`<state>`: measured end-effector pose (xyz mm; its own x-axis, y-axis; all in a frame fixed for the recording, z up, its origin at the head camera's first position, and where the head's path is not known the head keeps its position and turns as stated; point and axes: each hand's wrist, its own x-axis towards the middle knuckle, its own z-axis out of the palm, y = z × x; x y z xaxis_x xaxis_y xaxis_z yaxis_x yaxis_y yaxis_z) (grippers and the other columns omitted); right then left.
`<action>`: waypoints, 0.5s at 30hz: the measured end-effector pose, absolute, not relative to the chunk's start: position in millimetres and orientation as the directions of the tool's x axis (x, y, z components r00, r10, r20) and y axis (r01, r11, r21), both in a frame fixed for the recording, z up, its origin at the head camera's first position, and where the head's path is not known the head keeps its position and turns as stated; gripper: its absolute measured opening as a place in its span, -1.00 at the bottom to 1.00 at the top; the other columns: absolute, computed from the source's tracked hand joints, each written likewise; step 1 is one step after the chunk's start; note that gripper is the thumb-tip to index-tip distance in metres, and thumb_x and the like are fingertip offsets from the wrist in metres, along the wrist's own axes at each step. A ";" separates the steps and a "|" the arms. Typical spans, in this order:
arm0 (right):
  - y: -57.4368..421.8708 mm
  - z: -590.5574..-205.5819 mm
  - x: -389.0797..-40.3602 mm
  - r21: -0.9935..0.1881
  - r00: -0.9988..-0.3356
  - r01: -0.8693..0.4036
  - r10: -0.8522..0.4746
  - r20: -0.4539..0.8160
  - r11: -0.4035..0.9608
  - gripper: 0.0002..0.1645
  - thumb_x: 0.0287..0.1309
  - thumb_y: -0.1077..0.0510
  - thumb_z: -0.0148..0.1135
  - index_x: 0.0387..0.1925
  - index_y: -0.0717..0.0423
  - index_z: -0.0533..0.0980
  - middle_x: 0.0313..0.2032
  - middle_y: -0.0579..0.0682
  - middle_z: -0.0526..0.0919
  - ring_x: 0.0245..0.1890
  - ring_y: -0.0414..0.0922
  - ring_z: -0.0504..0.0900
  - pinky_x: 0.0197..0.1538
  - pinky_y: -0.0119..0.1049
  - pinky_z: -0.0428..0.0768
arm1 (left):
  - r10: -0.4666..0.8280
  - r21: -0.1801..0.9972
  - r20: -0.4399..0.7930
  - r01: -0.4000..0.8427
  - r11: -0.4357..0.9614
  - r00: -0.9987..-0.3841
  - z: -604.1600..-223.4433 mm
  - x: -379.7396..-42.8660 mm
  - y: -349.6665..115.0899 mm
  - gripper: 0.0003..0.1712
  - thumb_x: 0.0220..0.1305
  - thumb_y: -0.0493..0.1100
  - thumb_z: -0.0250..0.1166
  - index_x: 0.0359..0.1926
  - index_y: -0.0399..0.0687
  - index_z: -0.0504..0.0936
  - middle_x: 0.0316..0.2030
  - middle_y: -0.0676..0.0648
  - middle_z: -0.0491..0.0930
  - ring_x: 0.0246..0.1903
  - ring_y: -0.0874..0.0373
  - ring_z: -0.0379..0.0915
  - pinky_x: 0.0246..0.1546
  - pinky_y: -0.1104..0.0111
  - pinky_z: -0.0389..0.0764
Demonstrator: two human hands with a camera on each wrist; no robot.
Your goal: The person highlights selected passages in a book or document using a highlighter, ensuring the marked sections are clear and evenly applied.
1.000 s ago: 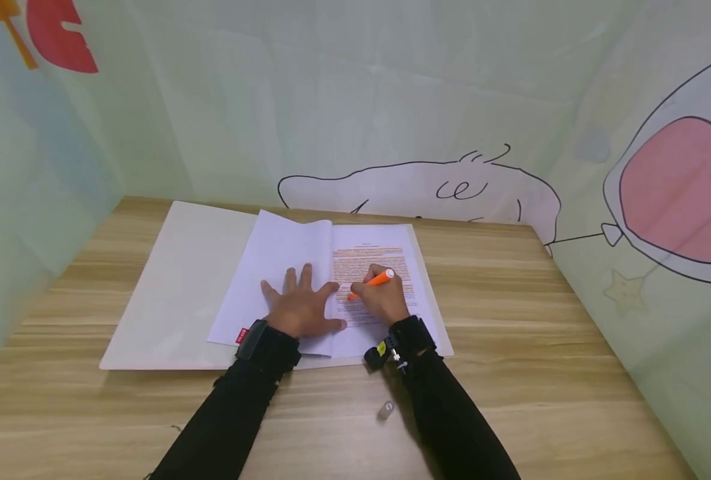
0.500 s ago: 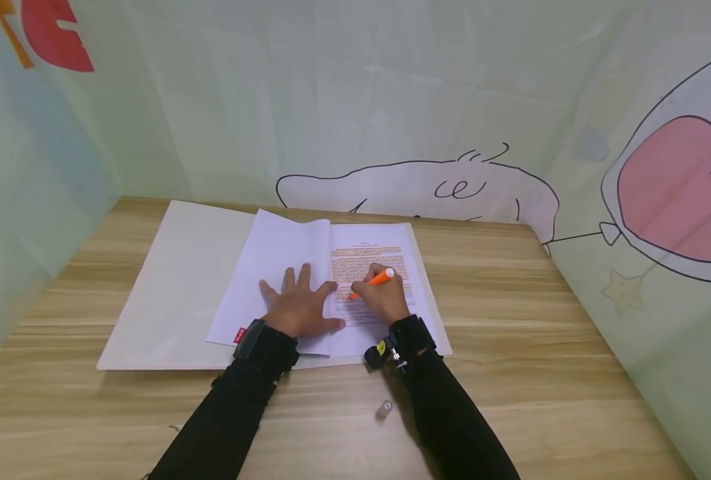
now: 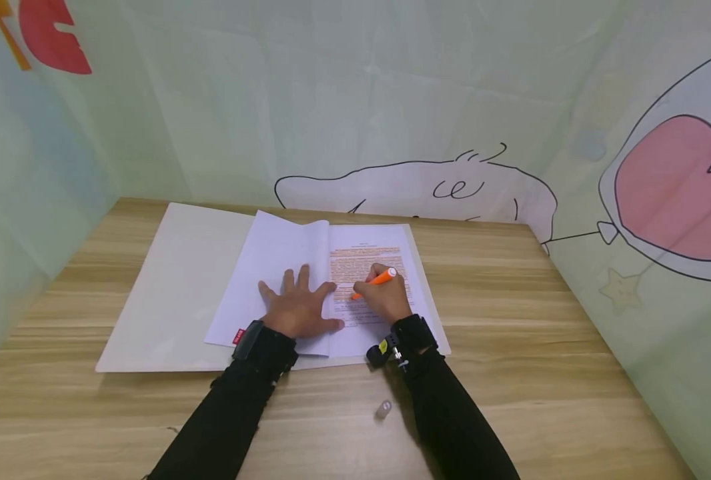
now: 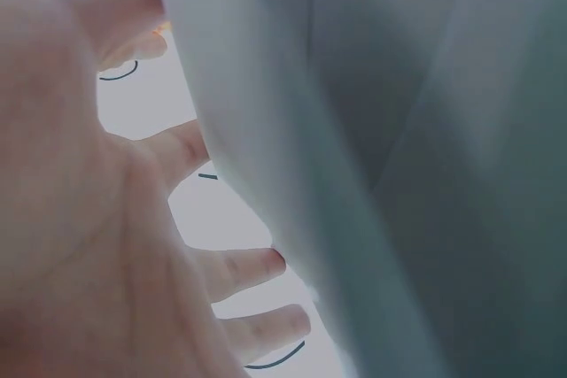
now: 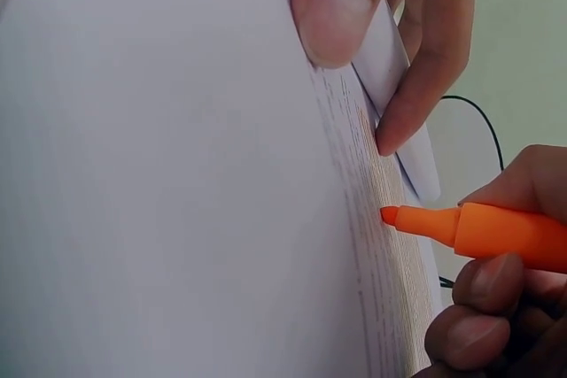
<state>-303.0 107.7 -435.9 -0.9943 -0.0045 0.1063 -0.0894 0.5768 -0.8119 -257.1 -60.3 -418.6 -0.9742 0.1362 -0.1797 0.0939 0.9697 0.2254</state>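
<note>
My right hand [image 3: 387,297] pinches an orange highlighter [image 3: 382,277] low on its barrel. In the right wrist view the highlighter's orange tip [image 5: 390,215] is right at the printed lines. The printed page [image 3: 361,333] carries orange marking over its upper and middle lines, while the lower lines are plain. Spread fingers of my left hand [image 3: 298,312] rest across the fold, on the turned-back blank sheet [image 3: 289,243], with the thumb reaching onto the printed page. In the left wrist view the palm [image 4: 71,183] fills the left side beside blurred paper.
Beneath the sheets lies an opened white folder [image 3: 163,287], its cover spread to the left. A small pale cap [image 3: 383,409] lies on the wooden table [image 3: 523,373] near the right forearm. A red tag [image 3: 239,336] shows at the sheet's lower left corner. Printed fabric walls surround the table.
The highlighter tip has shifted slightly to the right along the line, with the right hand. My left hand stays in place on the paper. The head view drifts slightly.
</note>
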 end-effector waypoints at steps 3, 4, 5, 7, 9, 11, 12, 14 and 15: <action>108.9 -435.7 -302.4 -0.830 -0.996 -0.075 0.001 0.091 0.553 -0.61 -0.01 0.27 0.35 -0.71 0.01 0.31 -0.74 -0.12 0.31 -0.69 -0.18 0.33 -0.65 -0.38 0.18 | 0.139 0.228 -0.185 0.095 0.969 -0.973 -419.3 -257.2 -60.1 -0.06 0.05 0.39 0.37 0.43 0.29 0.32 0.51 -0.35 -0.07 0.43 -0.40 -0.14 0.21 -0.59 -0.14; 109.3 -435.6 -302.3 -0.836 -0.996 -0.072 0.002 0.087 0.544 -0.61 -0.01 0.27 0.35 -0.70 0.02 0.31 -0.74 -0.12 0.31 -0.70 -0.18 0.33 -0.66 -0.38 0.18 | 0.138 0.229 -0.186 0.094 0.969 -0.973 -419.2 -257.3 -60.1 -0.06 0.05 0.38 0.37 0.43 0.29 0.32 0.51 -0.35 -0.07 0.43 -0.40 -0.14 0.21 -0.59 -0.14; 109.6 -435.6 -302.3 -0.842 -0.997 -0.070 0.000 0.083 0.535 -0.62 -0.01 0.27 0.35 -0.70 0.02 0.32 -0.74 -0.12 0.31 -0.70 -0.18 0.33 -0.66 -0.38 0.18 | 0.138 0.230 -0.186 0.094 0.969 -0.973 -419.1 -257.3 -60.1 -0.06 0.05 0.38 0.37 0.43 0.29 0.32 0.51 -0.35 -0.08 0.43 -0.40 -0.14 0.21 -0.59 -0.15; 110.1 -435.6 -302.4 -0.847 -0.997 -0.072 -0.004 0.082 0.527 -0.62 -0.01 0.27 0.35 -0.70 0.02 0.32 -0.74 -0.12 0.31 -0.70 -0.19 0.32 -0.66 -0.39 0.18 | 0.138 0.231 -0.188 0.093 0.968 -0.972 -418.8 -257.3 -60.0 -0.06 0.06 0.38 0.37 0.44 0.29 0.31 0.51 -0.34 -0.08 0.44 -0.40 -0.15 0.22 -0.59 -0.15; 111.0 -435.9 -302.7 -0.844 -0.996 -0.071 0.001 0.084 0.532 -0.62 -0.01 0.27 0.34 -0.70 0.02 0.32 -0.75 -0.12 0.31 -0.71 -0.19 0.32 -0.67 -0.39 0.17 | 0.139 0.232 -0.189 0.094 0.968 -0.972 -418.5 -257.1 -59.9 -0.06 0.06 0.38 0.37 0.44 0.29 0.31 0.51 -0.34 -0.08 0.43 -0.40 -0.15 0.22 -0.59 -0.15; 111.9 -436.1 -302.8 -0.839 -0.996 -0.069 0.007 0.087 0.540 -0.62 -0.01 0.27 0.35 -0.71 0.02 0.32 -0.75 -0.12 0.31 -0.71 -0.19 0.32 -0.67 -0.39 0.17 | 0.141 0.233 -0.190 0.095 0.968 -0.972 -418.5 -256.9 -59.8 -0.06 0.06 0.38 0.37 0.44 0.28 0.31 0.51 -0.35 -0.08 0.43 -0.40 -0.14 0.22 -0.58 -0.15; 112.3 -436.1 -303.0 -0.839 -0.996 -0.070 0.009 0.089 0.540 -0.62 -0.02 0.27 0.35 -0.71 0.03 0.32 -0.76 -0.12 0.30 -0.71 -0.19 0.31 -0.67 -0.39 0.16 | 0.141 0.234 -0.189 0.095 0.968 -0.972 -418.5 -256.8 -59.8 -0.06 0.06 0.38 0.37 0.44 0.28 0.31 0.51 -0.35 -0.08 0.43 -0.40 -0.13 0.22 -0.58 -0.15; 113.1 -435.8 -302.9 -0.843 -0.996 -0.067 0.013 0.087 0.534 -0.62 -0.02 0.27 0.35 -0.71 0.02 0.32 -0.76 -0.12 0.30 -0.71 -0.18 0.31 -0.67 -0.38 0.16 | 0.142 0.234 -0.185 0.097 0.967 -0.972 -418.8 -256.9 -59.9 -0.06 0.06 0.37 0.37 0.44 0.28 0.31 0.51 -0.35 -0.08 0.43 -0.40 -0.13 0.22 -0.59 -0.14; 113.3 -435.6 -302.8 -0.846 -0.996 -0.067 0.012 0.086 0.530 -0.62 -0.02 0.27 0.35 -0.71 0.02 0.32 -0.76 -0.12 0.30 -0.71 -0.18 0.31 -0.67 -0.38 0.16 | 0.142 0.234 -0.183 0.097 0.967 -0.973 -418.8 -256.9 -60.0 -0.06 0.06 0.37 0.37 0.44 0.28 0.31 0.51 -0.35 -0.07 0.43 -0.40 -0.12 0.22 -0.59 -0.14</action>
<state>-302.8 113.3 -435.6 -0.9962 0.0119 0.0864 -0.0670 0.5297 -0.8456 -256.9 -60.0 -418.8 -0.9729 0.1419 -0.1827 0.0972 0.9674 0.2338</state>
